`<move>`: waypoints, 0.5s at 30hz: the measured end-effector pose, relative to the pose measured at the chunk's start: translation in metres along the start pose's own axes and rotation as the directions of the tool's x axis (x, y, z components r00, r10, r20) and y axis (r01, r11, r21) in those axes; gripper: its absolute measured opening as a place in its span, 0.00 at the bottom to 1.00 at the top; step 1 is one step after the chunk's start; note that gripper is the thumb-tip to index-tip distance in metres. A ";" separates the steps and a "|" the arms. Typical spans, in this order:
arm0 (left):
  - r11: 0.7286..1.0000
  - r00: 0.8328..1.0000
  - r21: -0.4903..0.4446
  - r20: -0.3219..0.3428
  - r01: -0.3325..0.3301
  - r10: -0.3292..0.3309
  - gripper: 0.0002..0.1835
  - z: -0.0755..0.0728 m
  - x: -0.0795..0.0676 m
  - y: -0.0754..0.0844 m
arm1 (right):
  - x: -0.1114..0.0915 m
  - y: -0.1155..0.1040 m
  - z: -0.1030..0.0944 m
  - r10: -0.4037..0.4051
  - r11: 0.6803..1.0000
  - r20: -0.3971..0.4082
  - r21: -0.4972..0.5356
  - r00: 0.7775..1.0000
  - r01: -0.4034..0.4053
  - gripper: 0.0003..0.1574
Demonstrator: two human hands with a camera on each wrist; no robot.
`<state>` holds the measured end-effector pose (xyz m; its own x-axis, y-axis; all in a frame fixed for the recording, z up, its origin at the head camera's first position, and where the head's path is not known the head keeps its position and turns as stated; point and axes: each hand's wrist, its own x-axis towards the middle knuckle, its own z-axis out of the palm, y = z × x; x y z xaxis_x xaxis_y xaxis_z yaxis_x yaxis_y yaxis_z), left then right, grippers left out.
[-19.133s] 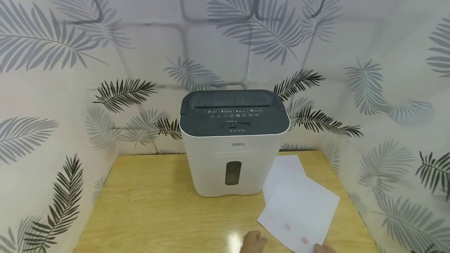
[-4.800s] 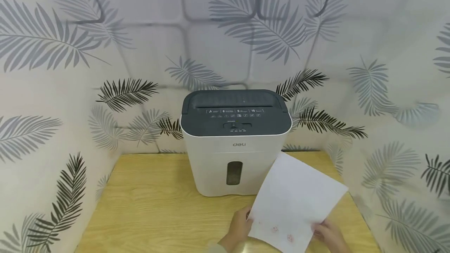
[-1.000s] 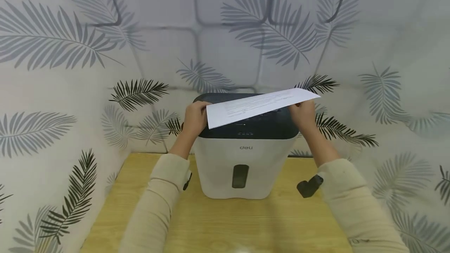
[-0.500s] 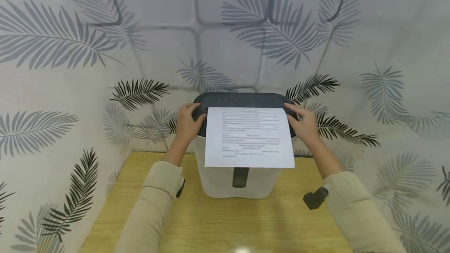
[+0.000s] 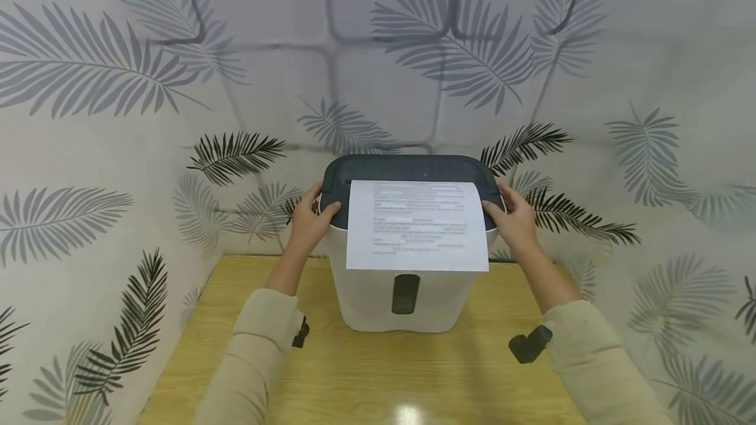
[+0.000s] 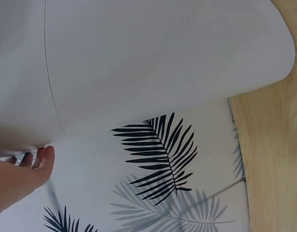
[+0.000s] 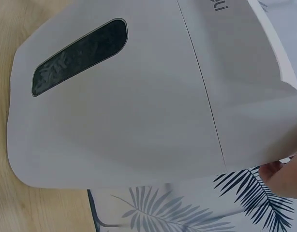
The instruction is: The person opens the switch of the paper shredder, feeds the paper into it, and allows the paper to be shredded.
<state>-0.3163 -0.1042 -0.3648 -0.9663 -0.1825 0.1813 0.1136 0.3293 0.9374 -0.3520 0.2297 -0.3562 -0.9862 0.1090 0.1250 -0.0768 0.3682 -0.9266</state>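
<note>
A white paper shredder (image 5: 378,303) with a dark grey top stands on the table. One printed sheet of paper (image 5: 418,228) has its far edge in the slot and hangs over the top and front, covering the controls. My left hand (image 5: 308,222) grips the shredder's left top rim, thumb on the lid. In the left wrist view its fingers (image 6: 46,162) curl at the rim's underside. Mirroring it, my right hand (image 5: 515,223) holds the right rim, thumb on top; fingers (image 7: 272,170) lie against that side in the right wrist view. Neither hand touches the sheet.
The wooden table (image 5: 378,372) extends in front of the shredder and to both sides. Leaf-patterned wall covering (image 5: 283,97) rises close behind and at the sides. Through the dark bin window (image 7: 81,57) pale scraps show. A small black device (image 5: 530,344) sits at the right cuff.
The sheet was held above the shredder, then lowered into the slot; its near edge has since drawn up a little. Both hands have left the sheet's edges and taken hold of the shredder's rim.
</note>
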 end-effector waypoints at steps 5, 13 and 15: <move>0.998 1.000 -0.061 -0.005 0.015 -0.015 0.33 0.000 -0.002 -0.007 | -0.001 0.001 0.002 0.050 0.995 0.007 0.081 0.999 -0.051 0.37; 0.995 1.000 -0.101 -0.001 0.023 -0.024 0.33 0.001 -0.003 -0.010 | -0.001 0.002 0.003 0.089 0.989 0.003 0.118 0.996 -0.089 0.37; 0.996 1.000 -0.087 0.000 0.027 -0.027 0.33 0.000 -0.003 -0.011 | -0.001 0.002 0.003 0.090 0.990 0.008 0.109 0.996 -0.090 0.37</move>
<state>-0.3151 -0.1069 -0.3756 -0.9692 -0.1909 0.1558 0.1072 0.2425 0.9642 -0.3516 0.2273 -0.3599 -0.9902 0.1343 0.0382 -0.0029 0.2541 -0.9672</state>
